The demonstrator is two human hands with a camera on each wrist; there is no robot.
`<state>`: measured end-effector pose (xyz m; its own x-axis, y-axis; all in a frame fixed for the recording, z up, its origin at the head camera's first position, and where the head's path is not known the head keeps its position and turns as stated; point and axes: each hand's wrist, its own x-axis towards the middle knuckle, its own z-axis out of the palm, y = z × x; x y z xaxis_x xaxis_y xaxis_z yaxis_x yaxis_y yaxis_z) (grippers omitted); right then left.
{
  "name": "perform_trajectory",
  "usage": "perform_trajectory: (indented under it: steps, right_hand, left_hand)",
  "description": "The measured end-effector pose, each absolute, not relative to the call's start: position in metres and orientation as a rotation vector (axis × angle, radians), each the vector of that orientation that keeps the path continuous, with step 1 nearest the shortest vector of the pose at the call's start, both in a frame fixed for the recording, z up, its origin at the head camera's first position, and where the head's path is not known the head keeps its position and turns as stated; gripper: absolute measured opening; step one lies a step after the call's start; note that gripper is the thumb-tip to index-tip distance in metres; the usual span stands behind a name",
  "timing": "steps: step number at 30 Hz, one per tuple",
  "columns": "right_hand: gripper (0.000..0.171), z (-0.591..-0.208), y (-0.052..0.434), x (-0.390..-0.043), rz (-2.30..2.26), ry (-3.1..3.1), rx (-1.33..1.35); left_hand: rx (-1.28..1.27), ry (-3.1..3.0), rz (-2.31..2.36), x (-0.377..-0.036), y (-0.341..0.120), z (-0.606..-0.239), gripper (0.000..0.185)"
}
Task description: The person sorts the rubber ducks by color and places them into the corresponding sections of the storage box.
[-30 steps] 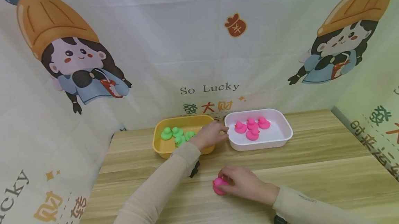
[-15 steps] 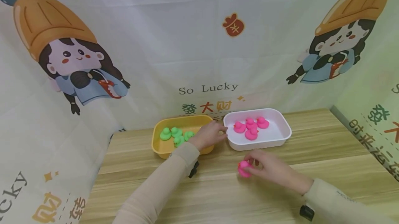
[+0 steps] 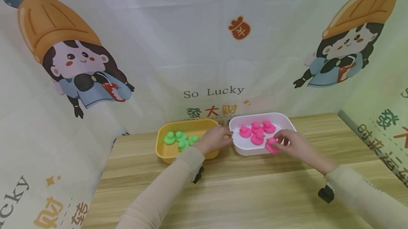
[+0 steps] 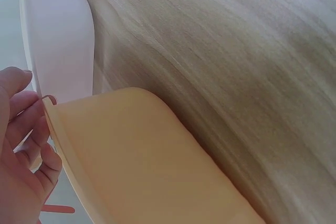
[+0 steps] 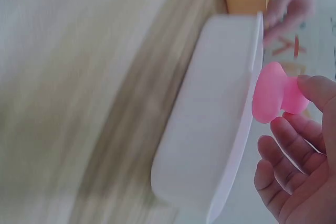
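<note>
My right hand (image 3: 293,145) pinches a pink rubber duck (image 3: 272,145) between thumb and fingers, over the near rim of the white tub (image 3: 243,150). In the right wrist view, that duck (image 5: 269,94) hangs above the tub's edge. Several pink ducks (image 3: 257,138) sit inside the white tub. My left hand (image 3: 214,139) reaches over the yellow tub (image 3: 162,151), its fingertips at the white tub's left rim. Seen from the left wrist, its loosely bent fingers (image 4: 32,129) lie where the two rims meet. Several green ducks (image 3: 183,145) sit in the yellow tub, partly behind the left arm.
Both tubs stand side by side on a wood-grain table (image 3: 255,193), near its back edge. A printed cloth (image 3: 191,37) hangs behind the table and along both sides.
My right hand has carried the pink duck from the table's front middle, up and to the right, over the white tub's near rim. My left hand has stayed in place.
</note>
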<state>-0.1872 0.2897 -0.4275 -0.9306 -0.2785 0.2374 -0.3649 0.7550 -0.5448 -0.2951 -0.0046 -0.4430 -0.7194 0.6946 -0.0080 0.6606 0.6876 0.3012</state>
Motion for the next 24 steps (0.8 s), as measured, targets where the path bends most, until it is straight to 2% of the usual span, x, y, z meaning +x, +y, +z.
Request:
perform_trajectory:
  steps: [12,24]
  right_hand:
    - [0.030,-0.418,0.319,-0.224,0.784,-2.960,0.372]
    - [0.027,-0.428,0.320,-0.247,0.735,-3.022,0.404]
  left_hand:
    - [1.142,2.776,0.432,-0.293,-0.005,-0.442,0.034]
    - [1.123,2.779,0.432,-0.294,-0.006,-0.444,0.034]
